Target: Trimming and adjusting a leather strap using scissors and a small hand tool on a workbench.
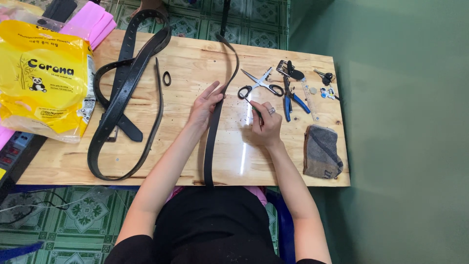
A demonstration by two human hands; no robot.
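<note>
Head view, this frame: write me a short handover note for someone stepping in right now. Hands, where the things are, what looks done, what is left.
Left hand: flat on the black belt that runs down the middle of the wooden table, pressing it in place.
Right hand: pinches a thin dark tool, tip down just right of the belt; which tool it is cannot be told.
Nearby: scissors, blue-handled pliers, a buckle, a small black loop, more belts on the left.
Done: small dark specks lie scattered beside the belt, perhaps punchings.
Left: the belt shows no buckle; buckle and loop lie loose.
</note>
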